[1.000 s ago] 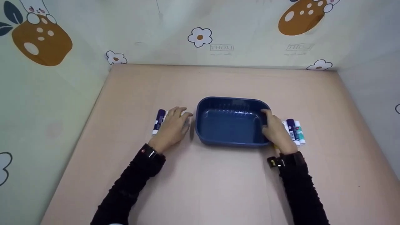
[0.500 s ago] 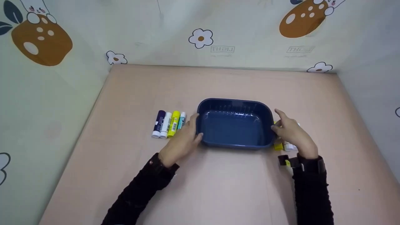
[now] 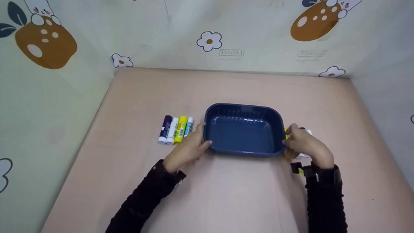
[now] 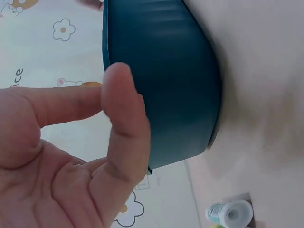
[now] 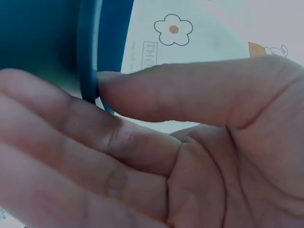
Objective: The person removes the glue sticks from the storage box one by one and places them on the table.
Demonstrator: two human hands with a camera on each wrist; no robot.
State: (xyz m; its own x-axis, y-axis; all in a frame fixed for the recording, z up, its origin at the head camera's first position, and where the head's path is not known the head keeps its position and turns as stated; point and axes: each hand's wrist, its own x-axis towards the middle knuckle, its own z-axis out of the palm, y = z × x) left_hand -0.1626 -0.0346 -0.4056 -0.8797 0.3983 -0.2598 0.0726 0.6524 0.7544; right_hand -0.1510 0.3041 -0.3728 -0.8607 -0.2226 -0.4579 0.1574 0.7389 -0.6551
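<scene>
An empty dark blue plastic basin point(image 3: 244, 131) is at the middle of the table, one hand on each short side. My left hand point(image 3: 187, 149) holds its left rim. In the left wrist view, bent fingers point(image 4: 127, 137) lie against the rim and outer wall of the basin point(image 4: 166, 76). My right hand point(image 3: 305, 144) grips the opposite rim. Thumb on one side and fingers beneath, the right hand point(image 5: 190, 152) pinches the basin's edge point(image 5: 89, 52) in the right wrist view.
Left of the basin, several glue sticks lie side by side: purple point(image 3: 165, 127), white point(image 3: 171, 132), yellow point(image 3: 181, 129) and teal point(image 3: 189, 125). More lie at the right, mostly hidden by the right hand, including a yellow one point(image 3: 287, 132). A patterned wall point(image 3: 168, 38) borders the table point(image 3: 239, 197).
The left hand has moved right from over the glue sticks onto the basin's left rim. The right hand has shifted outward, and its raised index finger has come down at the right rim.
</scene>
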